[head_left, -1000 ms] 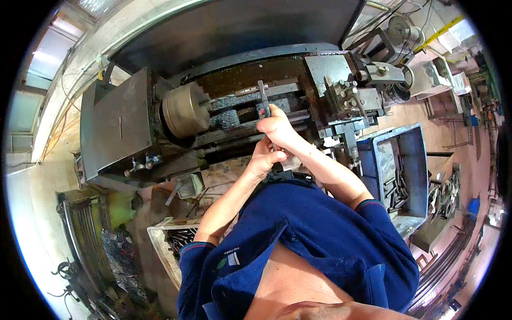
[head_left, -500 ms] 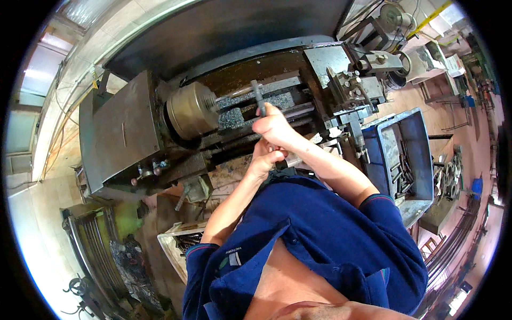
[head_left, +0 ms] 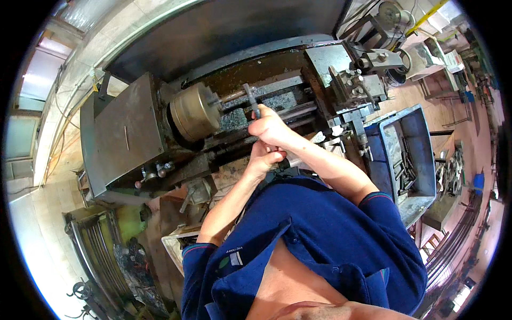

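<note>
A slim grey bar-shaped tool rises from my right hand, whose fingers are wrapped round it. Its upper end lies close to the free end of a metal rod that sticks out of the brass-coloured lathe chuck; whether the two touch, I cannot tell. Just below, close against the right hand, my left hand is closed. Whatever lies in its fingers is hidden. Both hands are in front of the lathe bed, where grey metal chips lie under the rod.
The lathe headstock with its levers is at left. Right of my hands are the tool post and carriage. A blue bin of metal pieces stands at my right; an open box is by my left elbow.
The grey tool has moved left, its upper end now near the end of the rod. My hands keep their grip, and the view has shifted slightly.
</note>
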{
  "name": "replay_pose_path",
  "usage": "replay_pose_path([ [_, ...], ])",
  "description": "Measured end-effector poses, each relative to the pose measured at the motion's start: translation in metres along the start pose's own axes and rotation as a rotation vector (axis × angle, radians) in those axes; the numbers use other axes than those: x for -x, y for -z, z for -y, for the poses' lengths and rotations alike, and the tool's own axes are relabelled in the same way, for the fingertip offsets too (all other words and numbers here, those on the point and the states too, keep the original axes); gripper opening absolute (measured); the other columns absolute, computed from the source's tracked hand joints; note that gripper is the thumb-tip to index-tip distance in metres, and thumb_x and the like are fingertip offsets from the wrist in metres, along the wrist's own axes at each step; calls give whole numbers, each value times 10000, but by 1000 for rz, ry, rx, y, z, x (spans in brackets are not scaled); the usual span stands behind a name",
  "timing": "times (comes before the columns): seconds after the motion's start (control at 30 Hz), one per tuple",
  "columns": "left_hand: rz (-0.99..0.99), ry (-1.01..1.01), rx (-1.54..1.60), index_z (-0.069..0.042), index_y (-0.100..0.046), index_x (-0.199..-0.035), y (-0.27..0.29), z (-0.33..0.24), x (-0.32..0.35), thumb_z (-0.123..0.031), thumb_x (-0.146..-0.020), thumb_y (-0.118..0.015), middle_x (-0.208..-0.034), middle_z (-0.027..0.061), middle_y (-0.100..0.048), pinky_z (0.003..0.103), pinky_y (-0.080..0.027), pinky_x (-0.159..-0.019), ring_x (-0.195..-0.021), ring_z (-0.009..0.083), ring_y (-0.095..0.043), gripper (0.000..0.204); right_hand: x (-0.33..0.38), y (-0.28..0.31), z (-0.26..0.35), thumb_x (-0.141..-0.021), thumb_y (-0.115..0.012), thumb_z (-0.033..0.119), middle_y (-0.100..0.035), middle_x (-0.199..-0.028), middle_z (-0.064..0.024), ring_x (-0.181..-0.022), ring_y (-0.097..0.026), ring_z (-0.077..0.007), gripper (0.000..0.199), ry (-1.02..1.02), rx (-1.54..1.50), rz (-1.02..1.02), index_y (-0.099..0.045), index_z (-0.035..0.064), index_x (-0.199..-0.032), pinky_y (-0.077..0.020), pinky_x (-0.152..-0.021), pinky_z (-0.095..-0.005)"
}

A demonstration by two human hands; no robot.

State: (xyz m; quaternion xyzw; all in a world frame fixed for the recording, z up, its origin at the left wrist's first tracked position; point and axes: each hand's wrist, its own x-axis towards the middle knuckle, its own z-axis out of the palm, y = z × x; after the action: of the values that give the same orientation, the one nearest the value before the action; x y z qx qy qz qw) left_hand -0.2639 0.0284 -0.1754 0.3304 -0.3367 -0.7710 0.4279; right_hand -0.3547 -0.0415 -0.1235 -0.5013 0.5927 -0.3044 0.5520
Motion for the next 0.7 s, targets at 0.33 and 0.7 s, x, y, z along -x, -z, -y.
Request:
replay_pose_path([
  [0.33,36,-8,-11,-6,-513,-975,3,6,-5,-173,-592,-749,-831,21,-570,232,-459,-640,-761,113,-557,480,0,2,5,-595,-560,132,-527,-737,-148,-743,-539,-254,268,-60,46,19,-474,-13,-802,-426,-670,-330],
  [0.7,-50,-2,30,-7,-500,-946,-12,-6,0,-87,-607,-712,-804,20,-538,249,-492,-687,-740,122,-559,408,-1,5,5,-606,-543,108,-443,-611,-52,-579,-469,-157,211,-59,34,6,-446,48,-783,-386,-506,-299],
])
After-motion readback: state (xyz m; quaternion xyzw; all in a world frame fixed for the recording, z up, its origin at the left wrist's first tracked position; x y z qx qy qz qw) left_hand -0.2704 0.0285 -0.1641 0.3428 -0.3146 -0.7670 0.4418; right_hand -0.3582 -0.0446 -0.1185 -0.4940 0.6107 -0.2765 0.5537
